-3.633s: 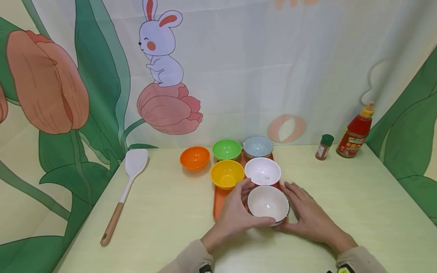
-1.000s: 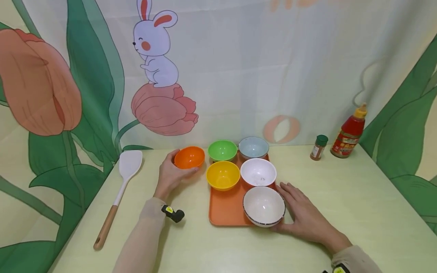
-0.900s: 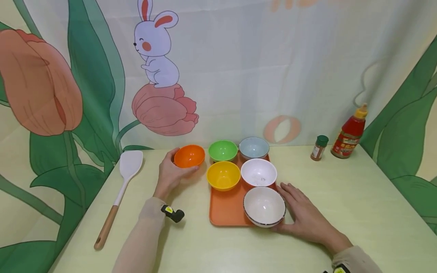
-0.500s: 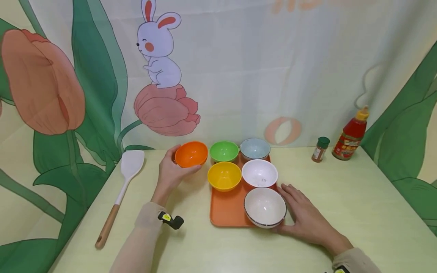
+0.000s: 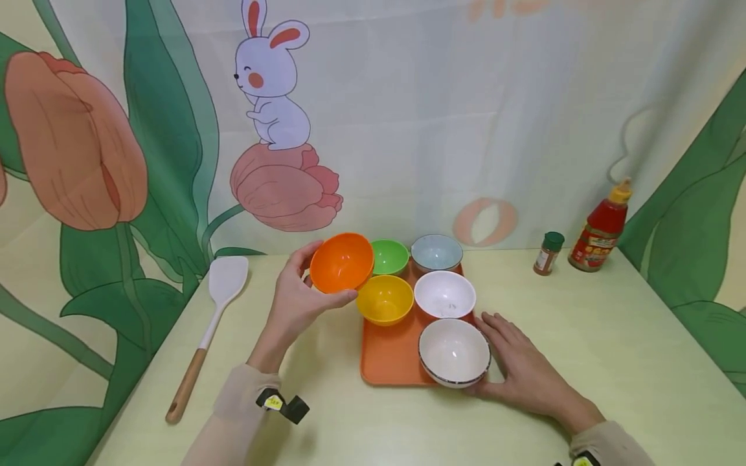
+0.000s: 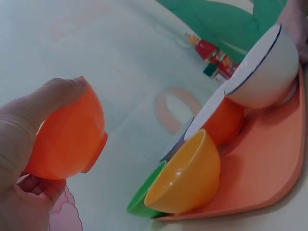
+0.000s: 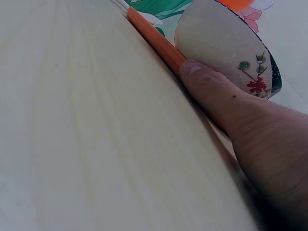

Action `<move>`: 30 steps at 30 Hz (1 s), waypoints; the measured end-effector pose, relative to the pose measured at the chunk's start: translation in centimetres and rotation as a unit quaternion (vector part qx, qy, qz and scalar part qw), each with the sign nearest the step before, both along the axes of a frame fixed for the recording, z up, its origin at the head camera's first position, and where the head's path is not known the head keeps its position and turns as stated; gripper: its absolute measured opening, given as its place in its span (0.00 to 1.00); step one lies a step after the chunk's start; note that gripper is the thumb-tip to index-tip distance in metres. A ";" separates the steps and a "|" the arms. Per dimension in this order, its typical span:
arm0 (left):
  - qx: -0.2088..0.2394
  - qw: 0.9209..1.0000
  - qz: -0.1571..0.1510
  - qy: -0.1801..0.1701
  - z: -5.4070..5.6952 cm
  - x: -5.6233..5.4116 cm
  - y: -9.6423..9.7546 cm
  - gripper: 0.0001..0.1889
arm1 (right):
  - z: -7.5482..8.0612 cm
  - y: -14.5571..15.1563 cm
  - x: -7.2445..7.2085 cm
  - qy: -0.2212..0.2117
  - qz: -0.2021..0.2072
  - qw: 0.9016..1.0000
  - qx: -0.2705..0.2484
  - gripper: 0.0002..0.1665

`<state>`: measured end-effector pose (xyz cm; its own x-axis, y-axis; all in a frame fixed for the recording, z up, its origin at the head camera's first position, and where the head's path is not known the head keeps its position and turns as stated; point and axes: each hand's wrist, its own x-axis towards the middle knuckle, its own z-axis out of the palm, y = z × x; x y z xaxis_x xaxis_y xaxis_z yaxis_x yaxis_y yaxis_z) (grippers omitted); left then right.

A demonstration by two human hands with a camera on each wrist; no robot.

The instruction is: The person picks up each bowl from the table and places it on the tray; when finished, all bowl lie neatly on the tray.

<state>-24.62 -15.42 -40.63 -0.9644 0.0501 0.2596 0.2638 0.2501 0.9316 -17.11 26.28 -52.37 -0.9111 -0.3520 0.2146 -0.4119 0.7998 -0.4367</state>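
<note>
My left hand (image 5: 294, 298) holds an orange bowl (image 5: 342, 262) by its side, thumb at the near rim and fingers behind. The bowl is tilted and raised above the table; in the left wrist view the orange bowl (image 6: 72, 137) hangs apart from the tray. An orange tray (image 5: 387, 362) carries a green bowl (image 5: 392, 257), a yellow bowl (image 5: 385, 301), a light blue bowl (image 5: 437, 252), a white bowl (image 5: 445, 294) and a cream bowl (image 5: 454, 353) with a dark rim. My right hand (image 5: 521, 372) rests beside the cream bowl, its thumb (image 7: 211, 86) touching the tray's edge.
A white spatula (image 5: 201, 343) with a wooden handle lies at the left of the table. Towards the back right stand a small green-capped spice jar (image 5: 548, 254) and a red sauce bottle (image 5: 601, 230). A printed curtain (image 5: 396, 129) hangs behind the table.
The left hand left the cream bowl and took hold of the orange bowl. It has since lifted that bowl, tilted it and moved it right towards the tray. The right hand stays put.
</note>
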 end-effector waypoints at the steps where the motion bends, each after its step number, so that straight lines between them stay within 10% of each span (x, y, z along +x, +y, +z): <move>1: -0.007 1.000 -0.004 0.002 0.2 0.4 0.1 0.58 | 0.0 0.0 0.0 -0.001 -0.001 1.000 0.001 0.77; 9: -0.033 0.998 -0.054 -0.005 0.2 3.5 0.6 0.56 | 0.2 0.1 0.1 -0.005 -0.004 1.000 -0.005 0.76; 30: -0.073 0.990 -0.091 -0.083 -6.8 6.9 2.9 0.56 | 0.2 -0.2 0.1 -0.011 -0.007 1.000 0.004 0.78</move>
